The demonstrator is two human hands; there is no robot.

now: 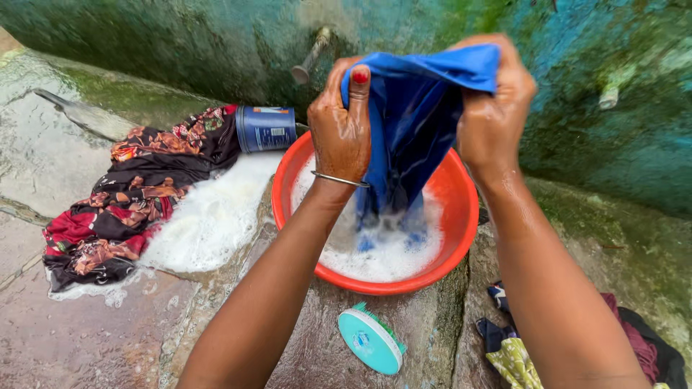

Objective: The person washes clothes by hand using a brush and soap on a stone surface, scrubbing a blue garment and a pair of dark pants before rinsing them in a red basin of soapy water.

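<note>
Both hands raised over the basin (461, 216), an orange-red round one holding soapy water and foam. Left hand (340, 130) closed on the upper edge of a blue cloth (411, 122), thumb pressed over the fabric, a thin metal bangle (339, 180) at the wrist. Right hand (494, 108) closed on the same edge just beside it, fingers bunched into the fold. Cloth hangs wet between the two hands; its lower end dips into the suds inside the basin.

Basin sits on a wet stone floor (79, 331). To its left, touching its rim, a spread of white foam (209, 216). Past the foam, a dark floral cloth (137, 194) in red, orange and black lies crumpled on the stone. A blue can (265, 128) lies on its side between that cloth and the basin's far rim.

In front of the basin, near it, a teal scrub brush (370, 340) lies back up, bristles partly showing. At lower right, a heap of clothes (519, 353), yellow-green, maroon and dark, partly behind the right forearm.

Behind all of it, a mossy green-blue wall (180, 43) with a tap (310, 57) sticking out above the basin.
</note>
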